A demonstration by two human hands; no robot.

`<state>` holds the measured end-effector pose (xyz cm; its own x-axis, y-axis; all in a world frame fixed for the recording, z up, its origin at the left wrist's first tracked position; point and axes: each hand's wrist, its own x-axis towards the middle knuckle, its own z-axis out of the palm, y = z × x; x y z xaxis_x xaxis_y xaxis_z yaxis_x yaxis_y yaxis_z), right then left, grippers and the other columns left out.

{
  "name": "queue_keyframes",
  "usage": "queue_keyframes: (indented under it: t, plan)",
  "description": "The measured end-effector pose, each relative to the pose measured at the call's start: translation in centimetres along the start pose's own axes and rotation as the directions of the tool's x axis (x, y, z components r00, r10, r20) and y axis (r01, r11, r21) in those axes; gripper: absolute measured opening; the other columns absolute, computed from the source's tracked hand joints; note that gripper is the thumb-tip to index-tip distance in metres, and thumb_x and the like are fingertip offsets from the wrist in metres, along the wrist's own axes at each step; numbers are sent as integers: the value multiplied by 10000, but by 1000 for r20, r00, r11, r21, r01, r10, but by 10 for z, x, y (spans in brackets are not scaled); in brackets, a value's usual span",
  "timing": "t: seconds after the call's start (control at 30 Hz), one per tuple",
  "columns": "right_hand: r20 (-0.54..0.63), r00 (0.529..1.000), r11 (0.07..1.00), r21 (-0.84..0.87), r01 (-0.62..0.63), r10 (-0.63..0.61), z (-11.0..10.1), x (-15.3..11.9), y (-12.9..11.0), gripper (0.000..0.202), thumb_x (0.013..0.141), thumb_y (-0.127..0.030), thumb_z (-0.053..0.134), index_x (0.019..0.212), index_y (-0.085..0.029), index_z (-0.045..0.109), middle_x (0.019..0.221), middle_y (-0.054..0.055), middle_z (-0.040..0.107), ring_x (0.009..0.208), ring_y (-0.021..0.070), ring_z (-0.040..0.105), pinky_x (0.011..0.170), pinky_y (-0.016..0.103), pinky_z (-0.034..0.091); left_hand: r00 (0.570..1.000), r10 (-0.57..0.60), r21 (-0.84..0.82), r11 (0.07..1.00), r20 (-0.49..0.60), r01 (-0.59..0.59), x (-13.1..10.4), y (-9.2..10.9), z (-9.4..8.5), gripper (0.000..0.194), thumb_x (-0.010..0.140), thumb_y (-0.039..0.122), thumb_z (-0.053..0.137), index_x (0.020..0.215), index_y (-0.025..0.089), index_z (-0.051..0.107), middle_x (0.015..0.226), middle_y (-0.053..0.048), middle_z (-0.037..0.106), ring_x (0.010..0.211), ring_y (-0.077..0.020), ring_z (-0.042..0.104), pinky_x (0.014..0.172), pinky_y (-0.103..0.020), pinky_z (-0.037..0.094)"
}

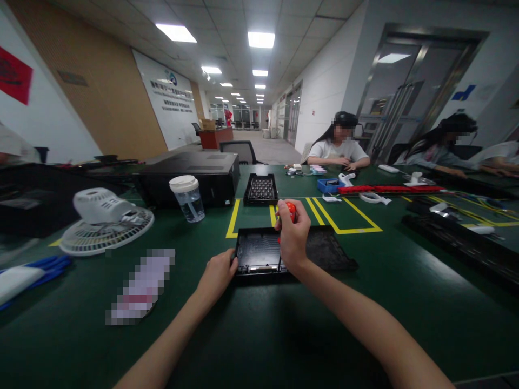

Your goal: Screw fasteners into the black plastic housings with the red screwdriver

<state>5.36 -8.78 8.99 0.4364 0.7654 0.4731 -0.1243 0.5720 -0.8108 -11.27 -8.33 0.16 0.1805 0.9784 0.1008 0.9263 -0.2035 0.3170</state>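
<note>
Black tray [252,246] lies on the desk [194,346], its long axis from nine to three o'clock, left hand [220,269] with fingers clamped on its nine-o'clock end, right hand [294,235] over its middle, fingers closed around a red-handled screwdriver [291,208].

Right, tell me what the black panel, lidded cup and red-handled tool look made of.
Black panel: moulded plastic or painted metal, semi-gloss; pale reflections fit either.
Lidded cup: smooth plastic or glass, being see-through; its opaque white lid looks like plastic.
Red-handled tool: handle likely plastic, given its bright red; finish unclear.
</note>
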Motion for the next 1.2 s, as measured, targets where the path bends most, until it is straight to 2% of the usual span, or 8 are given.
queue_keyframes:
  t: [0.17, 0.37, 0.53, 0.63, 0.83, 0.97, 1.07, 1.2]
  plan:
    - [76, 996, 998, 38, -44, 41, -5, 2, -1, 193, 778, -386, 549, 767, -194, 532, 639, -40, 475, 437, 48, 405, 397, 174, 333, 1000, 9, 5, 1000, -7, -9, 0, -1, 0, 353, 866, 265, 365, 1152, 147, 535, 962, -98, 673, 879, -198, 632, 765, -273, 451]
    - [188, 979, 974, 190, -121, 85, -14, 6, 2, 363, 873, -439, 316, 793, -189, 566, 654, -16, 510, 450, 61, 442, 431, 185, 365, 1000, 6, 13, 1000, -6, -6, 1, -2, 1, 349, 867, 258, 368, 1150, 140, 535, 972, -101, 669, 877, -195, 630, 750, -264, 447]
    - [379, 910, 932, 241, -271, 167, -22, 18, 3, 306, 851, -425, 370, 790, -189, 555, 656, -18, 524, 452, 72, 463, 442, 194, 386, 999, 22, 13, 1000, -25, -22, 0, -3, 1, 333, 864, 262, 378, 1123, 140, 548, 949, -100, 669, 861, -192, 629, 759, -263, 442]
    - [534, 825, 893, 260, -367, 184, -28, 28, 4, 291, 848, -403, 371, 788, -180, 549, 679, -12, 540, 461, 83, 492, 461, 212, 406, 999, 24, 13, 1000, -32, -24, -1, -3, 1, 337, 865, 261, 369, 1125, 138, 545, 940, -101, 668, 852, -194, 630, 752, -266, 444]
    - [829, 553, 808, 267, -525, 86, -35, 54, 14, 225, 784, -369, 443, 770, -160, 525, 729, 16, 569, 534, 137, 565, 513, 275, 458, 1000, 14, 12, 1000, -21, -14, 0, -2, 1, 318, 864, 249, 373, 1106, 148, 553, 943, -92, 670, 850, -184, 633, 749, -254, 442]
    - [904, 428, 731, 295, -615, -4, -30, 66, 21, 228, 688, -385, 510, 689, -164, 453, 747, 56, 593, 673, 205, 598, 608, 370, 496, 1000, 14, 39, 999, -24, -13, 1, -2, 2, 310, 862, 239, 369, 1091, 151, 559, 916, -91, 678, 837, -194, 637, 741, -266, 442]
    - [932, 362, 702, 238, -671, 29, -25, 71, 25, 263, 668, -431, 465, 664, -183, 377, 737, 95, 609, 747, 276, 608, 639, 457, 491, 999, 18, 40, 999, -27, -17, 1, -4, 4, 305, 864, 246, 370, 1086, 156, 558, 896, -85, 681, 821, -191, 638, 727, -261, 441]
    - [958, 260, 701, 104, -706, 119, -21, 76, 31, 251, 715, -446, 333, 704, -196, 329, 697, 107, 631, 619, 278, 621, 554, 482, 489, 999, 20, 34, 999, -35, -18, 2, -6, 5, 303, 864, 251, 378, 1091, 157, 556, 906, -87, 679, 827, -185, 638, 730, -253, 437]
